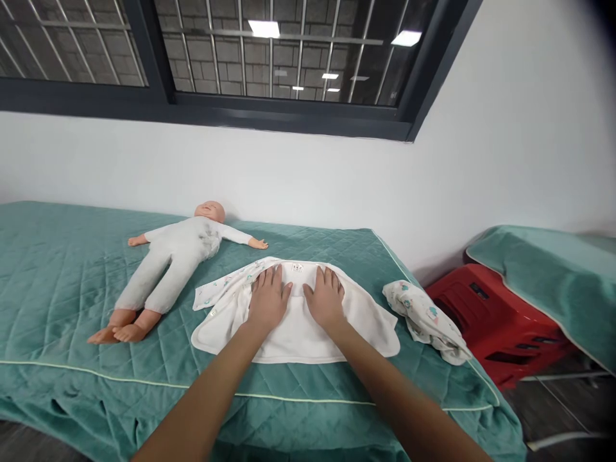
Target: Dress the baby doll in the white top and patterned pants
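Note:
A small white baby top (298, 333) lies spread open on the green quilted cover, its pale inside up and a label at the neck. My left hand (269, 298) rests flat on its left part, fingers apart. On its right part lies my right hand (325, 296), also flat with the fingers spread. The top's left sleeve shows a small coloured print. To the left, a baby doll (180, 247) in a white body suit lies on its back, arms stretched out. A bunched printed cloth (426, 317) sits to the right of the top.
The green quilted cover (48, 276) drapes over the front edge of the bed. Beyond its right end stand red plastic stools (495, 321), partly under another green cover (553, 276). A white wall (312, 173) and barred window (289, 115) rise behind.

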Demonstrator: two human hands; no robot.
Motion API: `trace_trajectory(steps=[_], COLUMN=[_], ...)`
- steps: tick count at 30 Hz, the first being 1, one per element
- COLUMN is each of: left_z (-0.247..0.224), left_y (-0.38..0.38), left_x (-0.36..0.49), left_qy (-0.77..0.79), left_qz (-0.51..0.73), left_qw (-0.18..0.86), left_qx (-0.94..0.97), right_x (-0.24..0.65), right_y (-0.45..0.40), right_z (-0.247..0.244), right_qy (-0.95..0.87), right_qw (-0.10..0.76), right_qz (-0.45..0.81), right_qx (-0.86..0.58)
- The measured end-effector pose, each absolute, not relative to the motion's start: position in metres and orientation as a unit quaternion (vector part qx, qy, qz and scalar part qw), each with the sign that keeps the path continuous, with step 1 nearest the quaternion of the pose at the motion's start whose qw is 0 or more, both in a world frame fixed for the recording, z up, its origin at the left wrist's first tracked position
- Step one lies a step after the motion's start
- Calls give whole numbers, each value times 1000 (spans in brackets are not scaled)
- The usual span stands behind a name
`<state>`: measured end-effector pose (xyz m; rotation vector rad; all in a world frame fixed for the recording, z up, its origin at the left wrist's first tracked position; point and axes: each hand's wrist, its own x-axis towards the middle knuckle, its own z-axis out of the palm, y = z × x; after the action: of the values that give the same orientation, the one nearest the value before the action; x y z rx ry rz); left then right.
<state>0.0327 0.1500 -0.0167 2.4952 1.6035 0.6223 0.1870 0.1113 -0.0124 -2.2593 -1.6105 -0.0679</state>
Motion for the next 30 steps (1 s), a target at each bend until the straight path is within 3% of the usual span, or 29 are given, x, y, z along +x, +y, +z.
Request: trace_trajectory(steps=[8, 22, 30], left_z=[-9, -7, -14], left_y=[167, 239, 255], left_x=[42, 73, 82], left_qy=[565, 577, 565], left_qz=[184, 161, 158], left_qw=[72, 149, 133], left_qx=[801, 786, 799], right_x=[189, 231, 242], right_y=[127, 197, 211], right_z=[-10, -15, -25], right_qy=[-550, -600, -581], right_qw=[313, 191, 194], right_qz=[-4, -23, -13], right_qx=[-774, -776, -791])
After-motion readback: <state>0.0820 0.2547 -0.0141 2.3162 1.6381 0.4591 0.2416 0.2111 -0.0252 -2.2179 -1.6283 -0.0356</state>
